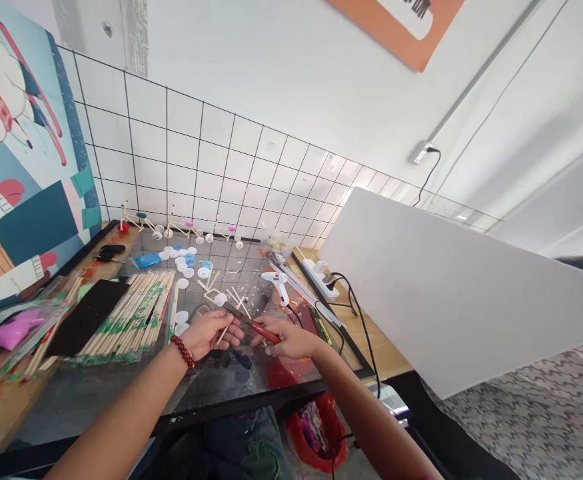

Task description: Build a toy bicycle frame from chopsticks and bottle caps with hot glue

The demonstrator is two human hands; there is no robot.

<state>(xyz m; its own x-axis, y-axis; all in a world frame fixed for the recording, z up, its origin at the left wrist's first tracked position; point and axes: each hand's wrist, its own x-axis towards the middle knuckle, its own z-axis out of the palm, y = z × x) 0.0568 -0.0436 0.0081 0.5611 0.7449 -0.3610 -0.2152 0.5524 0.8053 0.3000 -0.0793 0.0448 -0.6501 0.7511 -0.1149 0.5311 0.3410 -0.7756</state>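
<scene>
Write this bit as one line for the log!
left hand: holds stick | right hand: holds red-handled tool | nearby: glue gun

Two hands are seen: by the left hand (pixel 211 335) one thin stick (pixel 223 333) is held, by the right hand (pixel 294 337) one red-handled tool (pixel 266 332). From them, three stick models (pixel 189 225) are counted at eleven o'clock, two wheels (pixel 168 234) being fitted to each. One blue packet (pixel 147 260) is found at ten, one black sheet (pixel 88 317) at nine, one glue gun (pixel 278 287) at one, one power strip (pixel 320 277) at two, one red bin (pixel 317 460) at five. Over ten loose caps (pixel 204 273) are scattered between ten and eleven.
</scene>
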